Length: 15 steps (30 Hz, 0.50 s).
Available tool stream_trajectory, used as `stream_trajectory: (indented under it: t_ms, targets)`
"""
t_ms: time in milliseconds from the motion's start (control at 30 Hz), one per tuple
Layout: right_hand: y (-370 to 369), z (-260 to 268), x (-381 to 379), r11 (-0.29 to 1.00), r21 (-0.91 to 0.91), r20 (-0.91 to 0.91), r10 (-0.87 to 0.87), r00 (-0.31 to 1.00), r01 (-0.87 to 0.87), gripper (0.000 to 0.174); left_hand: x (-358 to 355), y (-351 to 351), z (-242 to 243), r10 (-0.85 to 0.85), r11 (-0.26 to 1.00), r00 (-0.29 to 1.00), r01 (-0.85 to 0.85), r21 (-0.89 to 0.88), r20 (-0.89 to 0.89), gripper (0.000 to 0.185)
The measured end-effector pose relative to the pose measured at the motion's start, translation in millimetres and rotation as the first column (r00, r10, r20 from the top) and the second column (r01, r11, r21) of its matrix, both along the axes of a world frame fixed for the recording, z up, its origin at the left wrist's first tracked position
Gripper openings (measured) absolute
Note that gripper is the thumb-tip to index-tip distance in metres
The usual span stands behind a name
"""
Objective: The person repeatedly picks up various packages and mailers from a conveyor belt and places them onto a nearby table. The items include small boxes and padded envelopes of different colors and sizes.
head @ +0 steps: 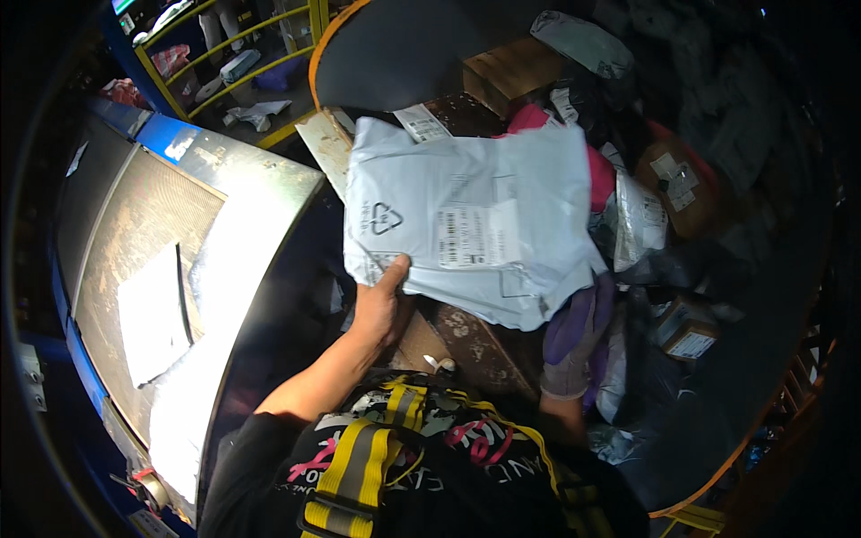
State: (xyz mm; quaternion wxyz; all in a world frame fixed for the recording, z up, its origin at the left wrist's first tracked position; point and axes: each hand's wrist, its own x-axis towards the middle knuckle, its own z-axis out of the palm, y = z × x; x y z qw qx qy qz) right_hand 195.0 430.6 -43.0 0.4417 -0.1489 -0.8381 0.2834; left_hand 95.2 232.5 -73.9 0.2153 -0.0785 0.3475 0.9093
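Observation:
A white plastic mailer bag (417, 175) with a printed recycling mark and a label is held up in front of me, label side up. My bare left hand (382, 296) grips its near left corner, thumb on top and fingers hidden underneath. At the near right corner, my right hand (580, 329) wears a grey and purple glove and holds the bag's edge. Its fingertips are partly hidden by the plastic. Beneath and beyond the bag lies a dark chute (377, 60) with an orange rim, heaped with parcels.
Left of me, a conveyor belt (161, 195) carries a white parcel (151, 316) in glaring light. Cardboard boxes (514, 67), a silvery bag (639, 215) and a small box (686, 328) lie to the right. Yellow railings (235, 33) stand at the back left, with parcels on the floor beyond.

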Motion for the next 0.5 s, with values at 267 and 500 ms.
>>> stream_trajectory:
  t_ms: [267, 500]
  targets:
    - [-87.2, 41.0, -42.5, 0.82, -0.345, -0.002, 0.487, 0.874, -0.457, 0.052, -9.9, -66.8, -5.6, 0.071, 0.993, 0.988, -0.083, -0.088, -0.134, 0.053]
    - [-77.1, -39.7, -43.5, 0.367, -0.756, -0.159, 0.699, 0.697, -0.541, 0.043, 16.1, -66.3, -6.8, -0.172, 0.985, 0.959, 0.172, 0.018, 0.224, 0.048]
